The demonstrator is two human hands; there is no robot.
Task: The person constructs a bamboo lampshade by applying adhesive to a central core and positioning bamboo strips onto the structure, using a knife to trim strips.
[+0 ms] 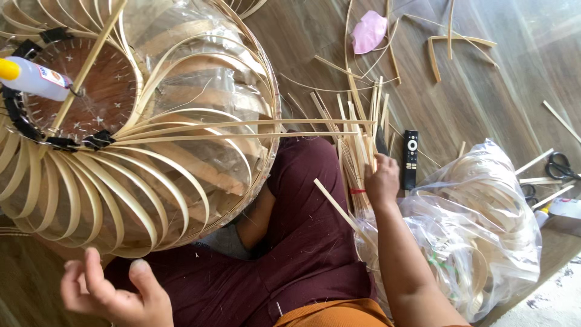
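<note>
Head camera, looking down at a seated person's lap in dark maroon cloth, on a brown wooden floor point(496, 91).

Filling the upper left of the frame is a large round lampshade frame of curved pale bamboo strips point(139, 151), partly wrapped in clear plastic, resting against the person's knee. Its strips fan out from a round brown wooden hub point(100, 91) ringed with black clips. A small white glue bottle with a yellow cap point(30, 75) lies across the hub at the far left edge.

The right hand point(381, 180), centre right, is closed over a bundle of thin straight bamboo strips point(357, 145) bound with a red band, standing up from the lap; the fingers curl around the strips. The left hand point(115, 290), lower left, is open with fingers spread, holding nothing, just below the frame's lower edge.

Just beside the right hand lies a black remote control point(411, 158). Lower right sits a clear plastic bag of coiled bamboo strips point(484, 224). Black-handled scissors point(560, 166) lie at the right edge. A pink scrap point(369, 31) lies at the top centre.
</note>
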